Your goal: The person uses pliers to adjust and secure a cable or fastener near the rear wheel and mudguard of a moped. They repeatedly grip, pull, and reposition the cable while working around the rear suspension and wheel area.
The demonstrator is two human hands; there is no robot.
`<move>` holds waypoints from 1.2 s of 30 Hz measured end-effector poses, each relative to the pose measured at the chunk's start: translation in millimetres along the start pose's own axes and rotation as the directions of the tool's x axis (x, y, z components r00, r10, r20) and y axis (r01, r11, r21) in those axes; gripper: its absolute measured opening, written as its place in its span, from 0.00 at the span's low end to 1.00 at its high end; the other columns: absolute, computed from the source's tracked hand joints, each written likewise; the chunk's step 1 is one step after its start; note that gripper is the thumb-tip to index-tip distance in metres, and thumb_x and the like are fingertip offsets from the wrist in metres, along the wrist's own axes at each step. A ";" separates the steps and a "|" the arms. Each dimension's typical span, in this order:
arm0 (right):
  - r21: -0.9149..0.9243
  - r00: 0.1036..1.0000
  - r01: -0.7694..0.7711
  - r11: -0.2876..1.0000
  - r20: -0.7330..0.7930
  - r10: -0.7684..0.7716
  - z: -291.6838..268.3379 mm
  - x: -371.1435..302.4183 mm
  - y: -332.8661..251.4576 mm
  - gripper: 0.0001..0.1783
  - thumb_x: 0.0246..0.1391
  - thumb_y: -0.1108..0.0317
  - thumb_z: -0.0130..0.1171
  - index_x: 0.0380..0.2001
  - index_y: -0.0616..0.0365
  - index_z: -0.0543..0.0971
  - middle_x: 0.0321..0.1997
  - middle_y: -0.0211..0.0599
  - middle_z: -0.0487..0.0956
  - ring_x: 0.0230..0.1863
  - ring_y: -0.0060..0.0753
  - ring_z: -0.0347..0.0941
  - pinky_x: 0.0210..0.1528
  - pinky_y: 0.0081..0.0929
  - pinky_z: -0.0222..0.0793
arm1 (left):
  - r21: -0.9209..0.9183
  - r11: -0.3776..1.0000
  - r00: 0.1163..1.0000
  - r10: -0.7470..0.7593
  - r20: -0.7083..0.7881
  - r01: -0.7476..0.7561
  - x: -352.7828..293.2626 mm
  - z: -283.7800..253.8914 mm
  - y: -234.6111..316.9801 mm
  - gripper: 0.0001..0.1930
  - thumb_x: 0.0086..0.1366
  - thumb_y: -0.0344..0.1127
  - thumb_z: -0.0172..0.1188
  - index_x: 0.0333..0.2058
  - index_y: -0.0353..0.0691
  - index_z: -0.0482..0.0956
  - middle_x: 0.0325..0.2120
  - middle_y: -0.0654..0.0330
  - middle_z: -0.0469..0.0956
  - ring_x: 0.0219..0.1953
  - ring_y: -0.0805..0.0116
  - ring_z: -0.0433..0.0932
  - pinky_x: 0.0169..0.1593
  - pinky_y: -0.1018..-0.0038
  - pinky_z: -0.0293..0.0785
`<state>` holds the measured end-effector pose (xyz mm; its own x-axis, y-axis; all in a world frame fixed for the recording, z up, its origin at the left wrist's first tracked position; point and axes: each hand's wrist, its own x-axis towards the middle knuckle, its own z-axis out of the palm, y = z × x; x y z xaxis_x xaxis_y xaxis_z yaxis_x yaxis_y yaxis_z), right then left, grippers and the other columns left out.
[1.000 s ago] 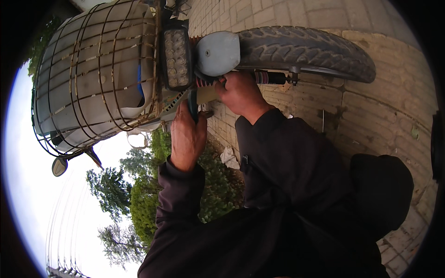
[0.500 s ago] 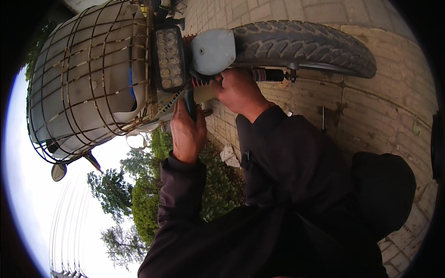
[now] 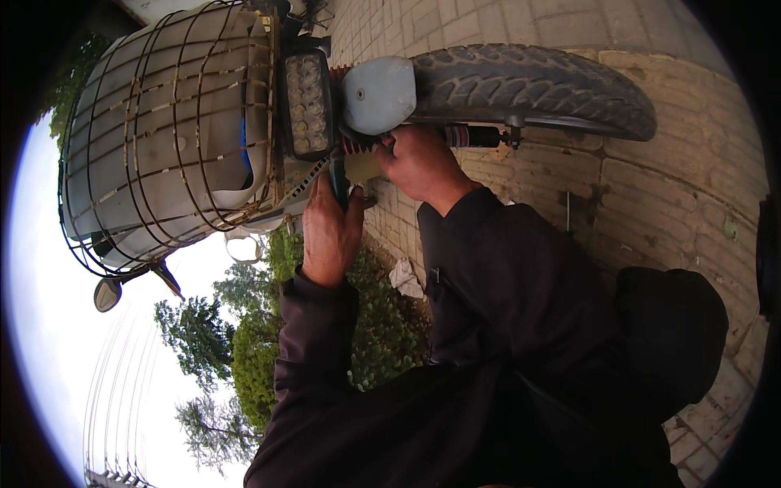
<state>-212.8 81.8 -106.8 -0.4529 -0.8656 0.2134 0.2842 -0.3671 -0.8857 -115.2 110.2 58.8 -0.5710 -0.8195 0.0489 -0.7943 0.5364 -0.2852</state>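
Observation:
The front end of a two-wheeler fills the upper half of the view. My left hand (image 3: pixel 329 236) is closed around a slim dark green piece (image 3: pixel 338 180), held between thumb and fingers just below the rectangular multi-LED headlight (image 3: pixel 307 104). What that piece belongs to is hard to make out. To its right, my right hand (image 3: pixel 423 165) has its fingers curled in under the grey mudguard plate (image 3: pixel 378 96), beside a ribbed red sleeve (image 3: pixel 358 145) and the fork shock absorber (image 3: pixel 476 137). Whatever its fingertips hold is hidden.
A rusty wire basket (image 3: pixel 175 122) with a pale container inside sits at the left. The treaded front tyre (image 3: pixel 529 85) extends rightward over brick paving (image 3: pixel 667 187). A thin rod (image 3: pixel 569 213) and a crumpled white scrap (image 3: pixel 404 278) lie on the ground, near bushes (image 3: pixel 378 325).
The basket, headlight and mudguard plate have shifted slightly right and down in the view. Both hands keep nearly the same place and hold.

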 end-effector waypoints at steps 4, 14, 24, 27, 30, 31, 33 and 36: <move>-0.022 1.000 0.009 1.000 0.008 -0.009 0.3 0.6 1.4 0.16 0.57 0.61 0.60 0.29 0.65 0.83 0.30 0.58 0.82 0.37 0.63 0.80 0.44 0.54 0.76 | 0.013 0.995 0.991 -0.100 0.084 0.100 -1.1 -9.7 12.5 0.13 0.71 0.35 0.60 0.46 0.31 0.74 0.28 0.43 0.81 0.30 0.44 0.82 0.36 0.57 0.75; 0.006 1.000 -0.006 1.000 -0.012 0.006 1.6 -0.7 1.9 0.15 0.57 0.61 0.61 0.28 0.64 0.83 0.30 0.57 0.82 0.36 0.63 0.80 0.44 0.54 0.76 | -0.019 0.997 0.997 -0.067 0.034 0.068 2.6 11.5 -11.0 0.13 0.69 0.31 0.59 0.48 0.29 0.74 0.36 0.38 0.78 0.37 0.36 0.78 0.41 0.51 0.73; -0.013 0.999 -0.031 0.999 0.035 0.031 2.4 1.7 1.9 0.14 0.57 0.62 0.63 0.30 0.65 0.82 0.32 0.57 0.82 0.37 0.62 0.80 0.43 0.51 0.75 | 0.019 0.996 0.996 0.088 -0.026 -0.088 18.2 27.0 -34.4 0.16 0.69 0.31 0.59 0.49 0.26 0.72 0.43 0.35 0.75 0.42 0.30 0.76 0.44 0.48 0.73; 0.001 1.000 -0.022 1.000 0.016 0.022 3.6 2.9 3.6 0.15 0.57 0.61 0.62 0.29 0.65 0.83 0.30 0.57 0.82 0.37 0.62 0.80 0.43 0.52 0.76 | -0.048 0.998 0.998 -0.038 0.059 0.041 9.9 6.4 -19.0 0.17 0.68 0.33 0.61 0.49 0.26 0.71 0.42 0.34 0.76 0.42 0.31 0.77 0.44 0.49 0.73; -0.001 1.000 -0.030 1.000 0.009 0.030 4.8 1.3 4.0 0.16 0.57 0.60 0.61 0.27 0.64 0.84 0.29 0.57 0.82 0.36 0.63 0.81 0.43 0.54 0.77 | -0.061 0.996 0.993 -0.063 0.103 0.070 0.9 -10.9 0.7 0.15 0.70 0.35 0.61 0.49 0.32 0.75 0.32 0.44 0.82 0.34 0.47 0.83 0.40 0.59 0.77; -0.008 0.999 -0.039 0.999 0.012 0.039 4.8 1.0 4.1 0.16 0.56 0.60 0.61 0.27 0.64 0.84 0.29 0.57 0.82 0.36 0.63 0.81 0.43 0.54 0.77 | -0.022 0.996 0.990 -0.086 0.109 0.089 0.3 -13.7 6.4 0.14 0.70 0.35 0.61 0.49 0.32 0.75 0.32 0.44 0.82 0.33 0.47 0.83 0.40 0.59 0.76; 0.017 0.999 -0.047 0.999 0.028 0.046 4.8 1.5 4.1 0.16 0.57 0.60 0.61 0.27 0.65 0.83 0.29 0.58 0.82 0.35 0.63 0.80 0.42 0.54 0.77 | 0.002 0.998 0.994 -0.064 0.092 0.064 1.7 -16.2 15.1 0.13 0.71 0.35 0.60 0.48 0.32 0.75 0.30 0.44 0.81 0.32 0.47 0.83 0.39 0.60 0.76; 0.034 0.999 -0.041 0.999 0.017 0.040 4.1 2.8 3.8 0.16 0.56 0.60 0.61 0.27 0.65 0.83 0.29 0.58 0.82 0.35 0.64 0.80 0.42 0.54 0.76 | 0.047 0.995 0.990 -0.088 0.107 0.083 3.9 -16.4 21.6 0.12 0.71 0.35 0.60 0.45 0.32 0.75 0.30 0.43 0.81 0.31 0.46 0.82 0.37 0.59 0.75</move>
<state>-209.6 76.5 -107.9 -0.4265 -0.8854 0.1848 0.3313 -0.3431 -0.8789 -138.0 121.9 68.5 -0.4739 -0.8801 -0.0288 -0.8283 0.4566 -0.3248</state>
